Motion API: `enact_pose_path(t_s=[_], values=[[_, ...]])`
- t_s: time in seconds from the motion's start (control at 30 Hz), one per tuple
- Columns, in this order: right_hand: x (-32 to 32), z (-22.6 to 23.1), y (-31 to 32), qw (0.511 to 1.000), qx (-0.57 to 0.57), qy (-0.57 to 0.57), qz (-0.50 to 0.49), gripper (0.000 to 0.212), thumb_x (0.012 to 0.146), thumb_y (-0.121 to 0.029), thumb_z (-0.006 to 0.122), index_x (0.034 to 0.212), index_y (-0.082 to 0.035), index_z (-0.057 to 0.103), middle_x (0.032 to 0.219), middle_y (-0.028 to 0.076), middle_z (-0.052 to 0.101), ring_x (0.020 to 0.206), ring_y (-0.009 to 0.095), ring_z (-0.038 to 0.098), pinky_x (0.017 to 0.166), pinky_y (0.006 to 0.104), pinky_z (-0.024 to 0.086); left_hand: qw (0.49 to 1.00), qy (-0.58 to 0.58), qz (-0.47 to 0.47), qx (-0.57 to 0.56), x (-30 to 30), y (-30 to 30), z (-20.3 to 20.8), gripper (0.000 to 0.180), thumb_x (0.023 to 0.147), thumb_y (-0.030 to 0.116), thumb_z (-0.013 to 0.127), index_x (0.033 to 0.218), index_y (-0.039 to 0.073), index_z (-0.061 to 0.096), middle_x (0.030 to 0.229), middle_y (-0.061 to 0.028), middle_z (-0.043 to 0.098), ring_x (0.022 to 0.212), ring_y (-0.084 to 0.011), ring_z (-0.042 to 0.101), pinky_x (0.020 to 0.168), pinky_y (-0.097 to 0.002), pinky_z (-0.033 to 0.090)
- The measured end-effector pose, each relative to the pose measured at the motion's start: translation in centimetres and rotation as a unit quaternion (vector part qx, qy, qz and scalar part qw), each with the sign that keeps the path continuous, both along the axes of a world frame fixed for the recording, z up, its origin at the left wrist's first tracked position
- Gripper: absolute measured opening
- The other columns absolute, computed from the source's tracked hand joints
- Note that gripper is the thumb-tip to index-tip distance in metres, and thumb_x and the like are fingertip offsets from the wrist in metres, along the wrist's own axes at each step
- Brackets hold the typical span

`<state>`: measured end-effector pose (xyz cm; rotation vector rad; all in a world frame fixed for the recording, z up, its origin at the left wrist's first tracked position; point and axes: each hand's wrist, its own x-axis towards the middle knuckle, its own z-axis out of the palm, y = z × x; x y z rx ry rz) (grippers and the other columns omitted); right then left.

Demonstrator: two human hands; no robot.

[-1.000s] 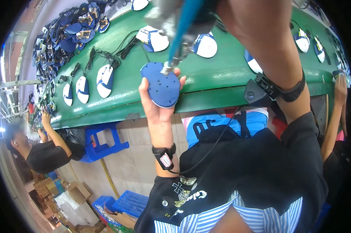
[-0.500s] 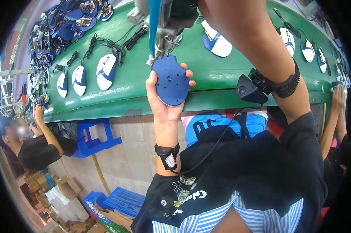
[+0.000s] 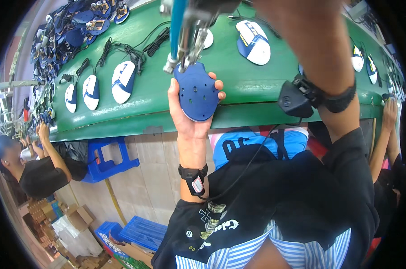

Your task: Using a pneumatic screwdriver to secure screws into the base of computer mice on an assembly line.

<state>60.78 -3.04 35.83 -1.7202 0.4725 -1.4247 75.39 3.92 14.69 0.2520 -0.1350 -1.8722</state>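
Head view: the left hand is at the centre of the frame, palm up, thumb and fingers curled around the edges of a rounded blue shell pierced with small holes. The shell lies flat in the palm, above the near edge of the green tabletop.

A metal tool with a teal strip comes down from the top of the frame, its tip overlapping the shell's upper end; whether they touch, I cannot tell. The right forearm, blurred, rises to the top edge at upper right. The right hand is out of sight, so its grip cannot be told. A black device is strapped at that arm, and a black wristband circles the left wrist.

Left of the shell, three white-and-blue mice stand in a row with black cables near them. Another white-and-blue mouse lies at upper centre-right. A heap of blue parts fills the upper left. At mid-left, a co-worker in black is beside a blue stool.
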Motion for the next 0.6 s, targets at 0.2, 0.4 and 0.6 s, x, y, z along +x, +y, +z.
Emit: enact_pose_path(t_s=[0.2,0.4,0.6], values=[[0.0,1.0,1.2,1.000,-0.002,0.006,0.006,0.025,0.101,-0.019,0.049,0.110,0.003,0.057,0.061,-0.006,0.040,0.049,0.004,0.040,0.050,0.0210,0.038,1.000,0.012,-0.024,0.001,-0.5,-0.3,0.5,0.062,0.098,0.056,0.045,0.131,0.004,0.049,0.115,-0.0216,0.056,0.096,-0.0326,0.056,0.074,-0.0408,0.052],[1.9,-1.1,0.1,0.999,0.025,0.010,0.030,0.026,0.102,-0.019,0.048,0.111,0.003,0.057,0.062,-0.006,0.040,0.050,0.004,0.040,0.051,0.0209,0.038,1.000,-0.014,-0.019,-0.003,0.2,-0.2,0.2,0.061,0.098,0.056,0.045,0.130,0.004,0.051,0.115,-0.0203,0.057,0.095,-0.0319,0.057,0.074,-0.0404,0.052],[2.6,-2.2,-0.5,0.999,0.037,0.016,0.026,0.026,0.102,-0.019,0.046,0.112,0.003,0.057,0.062,-0.006,0.039,0.050,0.004,0.040,0.052,0.0209,0.038,0.999,-0.018,-0.030,-0.007,0.3,-0.3,0.5,0.061,0.098,0.056,0.046,0.130,0.004,0.051,0.114,-0.0197,0.058,0.096,-0.0317,0.058,0.074,-0.0407,0.051]])
